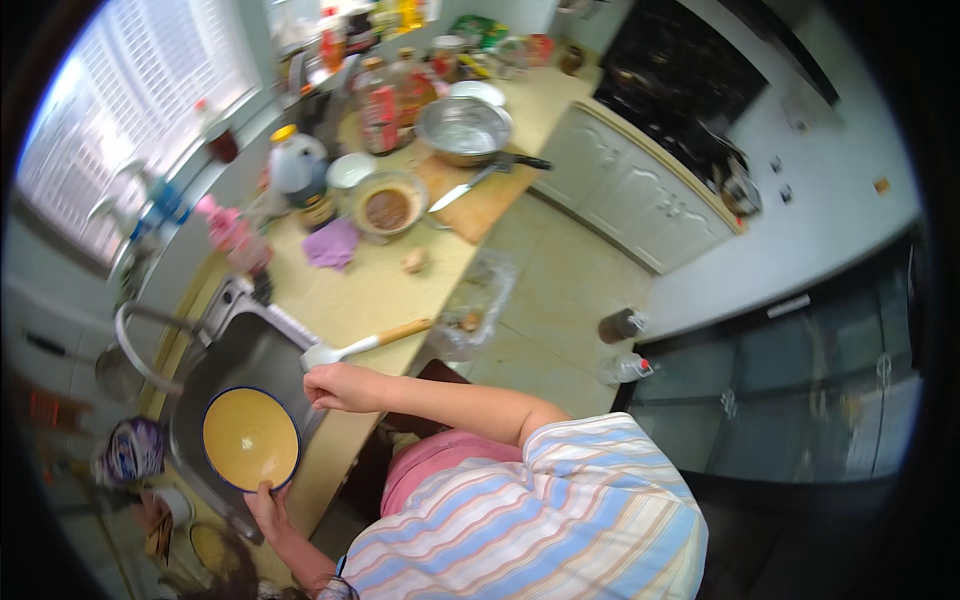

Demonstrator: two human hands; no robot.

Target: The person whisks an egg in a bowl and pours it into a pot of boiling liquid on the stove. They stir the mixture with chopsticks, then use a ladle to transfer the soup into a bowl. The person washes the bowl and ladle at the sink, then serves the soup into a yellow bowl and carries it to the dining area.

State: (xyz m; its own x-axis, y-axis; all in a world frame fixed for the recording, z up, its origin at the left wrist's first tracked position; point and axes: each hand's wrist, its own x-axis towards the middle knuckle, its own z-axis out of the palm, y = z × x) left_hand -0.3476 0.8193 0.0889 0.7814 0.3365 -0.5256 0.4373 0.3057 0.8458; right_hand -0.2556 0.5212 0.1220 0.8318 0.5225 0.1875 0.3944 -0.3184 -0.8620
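Note:
My left hand (270,510) grips the rim of a yellow bowl (251,439) with a dark blue edge. The bowl is tilted over the stainless steel sink (259,352), and its inside faces up with nothing seen in it. Close to the sink's near edge, my right hand (349,388) has its fingers curled in, and nothing shows in them. Just beyond it, a white-headed utensil (360,345), perhaps a spatula, rests on the counter with its wooden handle pointing away from the sink. The hand partly overlaps the utensil's head in view.
A curved faucet (139,322) reaches over the sink. Farther along the counter are a purple cloth (330,244), a bowl of brown sauce (388,206), a metal basin (465,127) and a knife (465,187) on a cutting board (480,214). Bottles (622,367) stand on the floor.

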